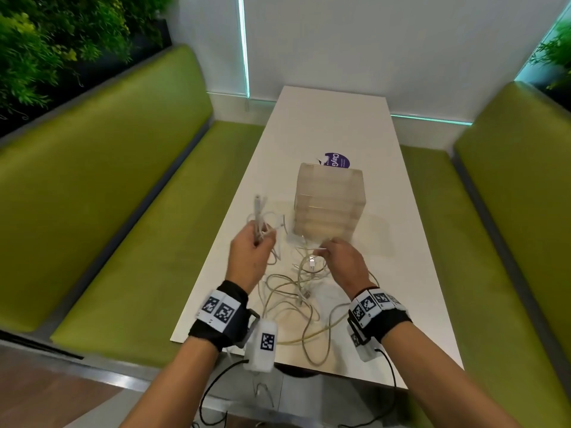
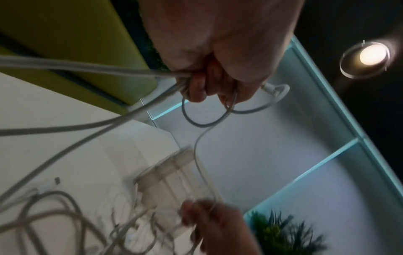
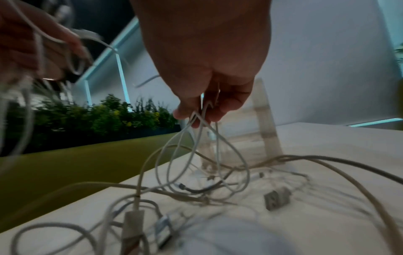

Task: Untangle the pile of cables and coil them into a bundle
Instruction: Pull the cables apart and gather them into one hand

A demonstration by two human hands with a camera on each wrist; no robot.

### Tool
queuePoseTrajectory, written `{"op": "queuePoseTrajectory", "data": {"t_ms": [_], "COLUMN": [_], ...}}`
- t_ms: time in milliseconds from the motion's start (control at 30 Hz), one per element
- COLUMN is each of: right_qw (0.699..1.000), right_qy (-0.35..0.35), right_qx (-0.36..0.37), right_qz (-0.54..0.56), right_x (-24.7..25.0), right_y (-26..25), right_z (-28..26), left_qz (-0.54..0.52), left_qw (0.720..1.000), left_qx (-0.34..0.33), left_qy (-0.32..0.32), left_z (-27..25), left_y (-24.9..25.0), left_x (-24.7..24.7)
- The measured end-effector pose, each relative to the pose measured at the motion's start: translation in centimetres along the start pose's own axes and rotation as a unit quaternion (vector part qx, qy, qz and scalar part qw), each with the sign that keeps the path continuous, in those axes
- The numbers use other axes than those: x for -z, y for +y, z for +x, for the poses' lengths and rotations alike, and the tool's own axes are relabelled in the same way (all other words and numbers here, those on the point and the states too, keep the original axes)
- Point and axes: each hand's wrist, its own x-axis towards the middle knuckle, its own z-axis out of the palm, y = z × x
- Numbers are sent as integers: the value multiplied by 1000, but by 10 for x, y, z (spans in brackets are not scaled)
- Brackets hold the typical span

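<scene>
A tangle of white and cream cables (image 1: 296,301) sprawls over the near end of the white table (image 1: 401,242). My left hand (image 1: 251,251) is raised above the table's left edge and grips several strands in its fist (image 2: 205,86), with small loops hanging out below the fingers (image 2: 205,119). My right hand (image 1: 340,257) hovers over the pile and pinches several thin cable loops (image 3: 200,138) at its fingertips (image 3: 196,113), lifting them off the table. A USB plug (image 3: 277,198) lies loose in the pile.
A clear plastic box (image 1: 329,205) stands just beyond the hands, with a purple round sticker (image 1: 336,160) behind it. Green benches (image 1: 108,186) flank the table on both sides. Plants (image 1: 46,41) line the wall behind the left bench. One cable loop overhangs the near table edge (image 1: 315,362).
</scene>
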Motion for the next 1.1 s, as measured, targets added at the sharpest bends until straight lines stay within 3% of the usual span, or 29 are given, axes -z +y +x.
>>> {"op": "queuePoseTrajectory", "data": {"t_ms": [100, 267, 467, 633, 800, 1000, 1100], "right_qw": [999, 997, 991, 995, 999, 999, 1000], "right_qy": [3, 35, 55, 63, 10, -1, -4], "right_qx": [48, 70, 93, 79, 6, -24, 4], "right_qz": [0, 29, 76, -5, -51, -47, 7], "right_x": [2, 5, 6, -13, -23, -23, -17], "right_y": [-21, -34, -32, -11, 32, 39, 23], "right_z": [-4, -8, -9, -1, -3, -1, -5], "left_qz": [47, 105, 139, 66, -25, -34, -47], "left_qw": [996, 988, 969, 988, 998, 998, 997], "left_qx": [21, 36, 11, 39, 27, 25, 31], "left_qy": [-74, -108, -203, -133, -42, -47, -53], "left_z": [-8, -9, -12, 0, 11, 12, 9], "left_y": [-7, -15, -10, 4, 28, 27, 24], "left_x": [-24, -42, -38, -16, 22, 35, 31]}}
